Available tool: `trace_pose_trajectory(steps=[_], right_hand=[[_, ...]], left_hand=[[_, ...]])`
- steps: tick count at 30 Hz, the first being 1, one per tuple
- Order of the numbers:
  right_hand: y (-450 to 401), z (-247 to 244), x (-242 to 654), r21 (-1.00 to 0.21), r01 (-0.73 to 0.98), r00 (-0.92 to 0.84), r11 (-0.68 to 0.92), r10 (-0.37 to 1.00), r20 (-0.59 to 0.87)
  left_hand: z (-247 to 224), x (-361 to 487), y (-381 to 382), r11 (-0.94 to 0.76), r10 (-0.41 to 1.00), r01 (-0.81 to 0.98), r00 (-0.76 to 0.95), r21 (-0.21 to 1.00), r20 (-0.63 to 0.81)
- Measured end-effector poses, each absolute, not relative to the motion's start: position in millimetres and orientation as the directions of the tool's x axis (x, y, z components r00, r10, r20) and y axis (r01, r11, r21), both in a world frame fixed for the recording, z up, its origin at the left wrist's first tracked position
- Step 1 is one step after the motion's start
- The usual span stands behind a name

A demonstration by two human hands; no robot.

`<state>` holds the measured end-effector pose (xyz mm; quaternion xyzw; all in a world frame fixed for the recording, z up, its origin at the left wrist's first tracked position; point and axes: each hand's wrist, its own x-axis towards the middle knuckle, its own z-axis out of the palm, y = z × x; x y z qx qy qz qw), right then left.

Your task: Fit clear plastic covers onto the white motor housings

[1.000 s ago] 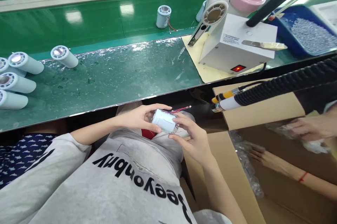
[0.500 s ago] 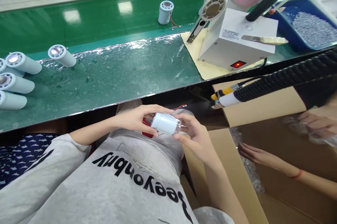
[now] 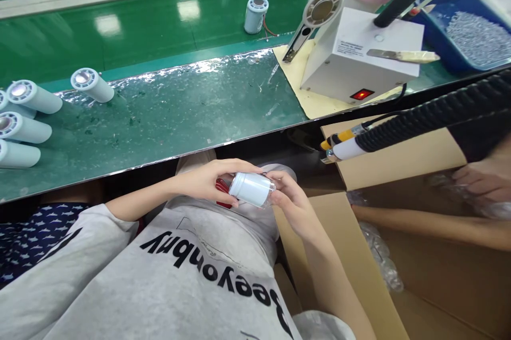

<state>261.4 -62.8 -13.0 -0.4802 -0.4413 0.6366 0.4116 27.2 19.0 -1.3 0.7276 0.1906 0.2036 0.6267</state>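
A light-blue cylindrical housing [image 3: 250, 189] with a clear end lies sideways between both hands, above my lap. My left hand [image 3: 207, 180] grips its left end, thumb below and fingers over the top. At the clear right end, my right hand [image 3: 293, 201] pinches with thumb and fingertips; what the hidden fingers touch there I cannot make out. Something red [image 3: 224, 193] shows behind the left end, under my left hand.
Similar light-blue cylinders [image 3: 92, 84] lie on the bench [image 3: 179, 111] at left. A wired cylinder [image 3: 256, 14] stands farther back. At right are a handheld fan [image 3: 321, 7], white box device [image 3: 363, 58], blue tray [image 3: 447, 52], black hose [image 3: 399, 127], and carton [image 3: 335, 255] with another person's arm [image 3: 423, 228].
My right thumb has moved up from below the housing onto its clear end. The other person's arm reaches farther left inside the carton. The wired cylinder sits slightly farther right.
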Motion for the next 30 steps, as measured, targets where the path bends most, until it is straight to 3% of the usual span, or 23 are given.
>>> trace_pose_trajectory(steps=[15,24,30], right_hand=[[-58.7,-21.1,249.4,-0.776,-0.266,-0.333,-0.571,0.81,-0.482],[-57.4,-17.5,247.2,-0.762,-0.264,-0.369,-0.592,0.792,-0.487],[-58.6,-18.3,248.0,-0.767,-0.286,-0.302,-0.574,0.814,-0.497]], left_hand=[[-6.9,24.5,19.5,-0.195,0.517,0.017,0.852,0.981,0.088],[-7.8,25.5,19.6,-0.121,0.517,-0.033,0.851,0.992,0.091],[-4.2,29.6,20.5,-0.079,0.528,0.025,0.849,0.997,0.02]])
